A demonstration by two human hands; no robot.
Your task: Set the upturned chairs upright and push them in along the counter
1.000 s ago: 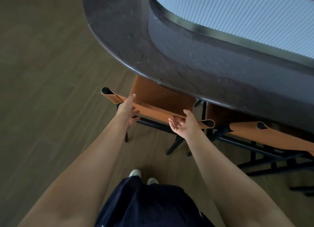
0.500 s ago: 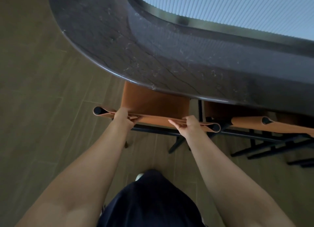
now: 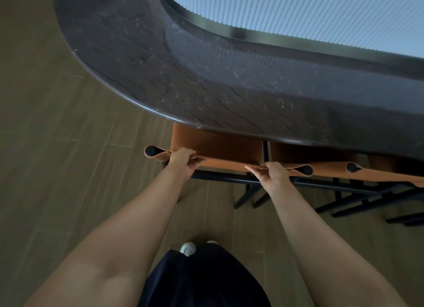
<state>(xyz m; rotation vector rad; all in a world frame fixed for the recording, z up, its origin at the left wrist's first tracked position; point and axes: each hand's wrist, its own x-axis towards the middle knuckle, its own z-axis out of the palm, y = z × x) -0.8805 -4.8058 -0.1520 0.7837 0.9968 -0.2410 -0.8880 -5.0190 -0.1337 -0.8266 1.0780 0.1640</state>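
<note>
Observed from the floor side: 1 second ago both hands were open and only reaching; now the left hand (image 3: 182, 161) has its fingers curled over the top of the tan backrest (image 3: 229, 164), and the right hand (image 3: 274, 177) pinches the same strap nearer its right end. The grasp is therefore made with 2 hands, well apart along the strap. The chair (image 3: 218, 143) stands upright on its dark legs, its seat partly under the lip of the counter (image 3: 206, 81), with roughly the rear half still showing. Judgement: righting is done for this chair and the push-in is in hand, not finished. A second chair (image 3: 378, 174) stands just beside it on the right, likewise upright and tucked; the 2 backrest ends appear closer than before but not touching, though head movement may account for some of that. The counter is dark veined stone with a rounded end and a ribbed pale panel (image 3: 321, 15) behind. The floor (image 3: 57, 157) is wood-look planking; 1 white shoe (image 3: 188, 248) shows below.
</note>
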